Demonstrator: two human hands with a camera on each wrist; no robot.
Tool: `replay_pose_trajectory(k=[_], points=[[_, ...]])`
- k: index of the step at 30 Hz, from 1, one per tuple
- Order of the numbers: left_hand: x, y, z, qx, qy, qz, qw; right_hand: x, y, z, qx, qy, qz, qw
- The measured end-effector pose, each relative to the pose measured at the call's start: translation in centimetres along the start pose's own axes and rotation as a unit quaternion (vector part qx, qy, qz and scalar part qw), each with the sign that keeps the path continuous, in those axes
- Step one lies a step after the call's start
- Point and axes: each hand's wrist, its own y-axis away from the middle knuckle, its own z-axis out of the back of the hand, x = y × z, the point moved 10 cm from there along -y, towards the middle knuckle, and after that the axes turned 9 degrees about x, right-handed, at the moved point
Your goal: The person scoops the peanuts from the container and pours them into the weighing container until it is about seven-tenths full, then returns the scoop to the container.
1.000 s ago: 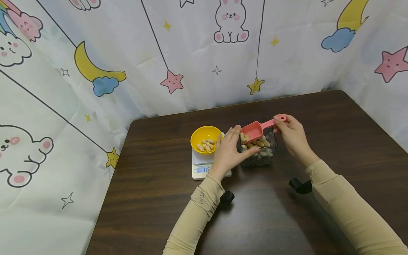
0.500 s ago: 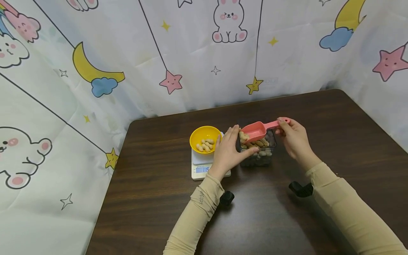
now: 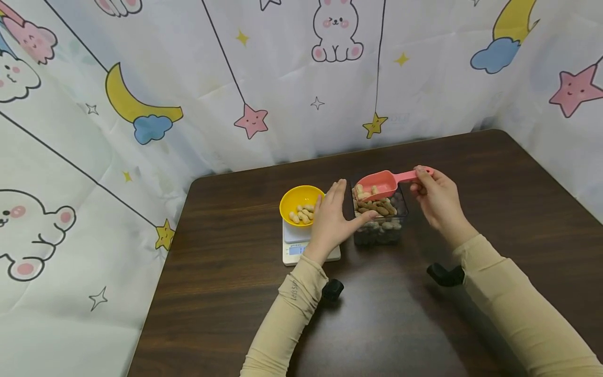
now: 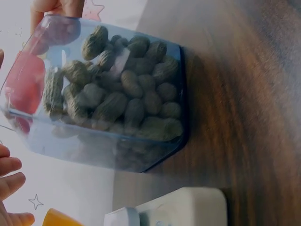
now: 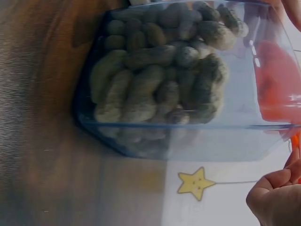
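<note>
The right hand pinches the handle of the pink plastic scoop, which has come up out of the clear square plastic container of unshelled peanuts since half a second ago and now sits level above its rim, carrying a few peanuts in its bowl. That lift marks a load taken and clear of the heap, in my judgement ready to travel. The left hand has changed as well: earlier its fingers lay against the container's near-left wall, steadying it; now they are straight and spread, the thumb alone close to the container, the palm standing between it and the round yellow bowl. That bowl, holding several peanuts, rests on the white digital kitchen scale, unmoved on the dark wooden bench.
</note>
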Motion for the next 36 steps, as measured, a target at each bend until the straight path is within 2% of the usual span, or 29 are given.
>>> replay_pose_trajectory(k=[12,21,29,36], points=[[2.1,0.6,3.5,-0.063,0.058,0.021,0.9961,0.9,-1.4,-3.4,0.02,-0.004,0.019,0.9996],[4.7,1.1,6.7,-0.11,0.048,0.045,0.9917,1.1,-2.3,-5.6,0.037,0.002,0.03,0.9989],[8.2,2.0,7.2,-0.114,0.064,0.089,0.9874,-0.1,-2.5,-7.1,0.048,0.038,0.017,0.998],[10.5,3.0,6.6,-0.113,0.096,0.12,0.9817,-1.0,-3.0,-8.1,0.043,0.071,-0.002,0.9965]])
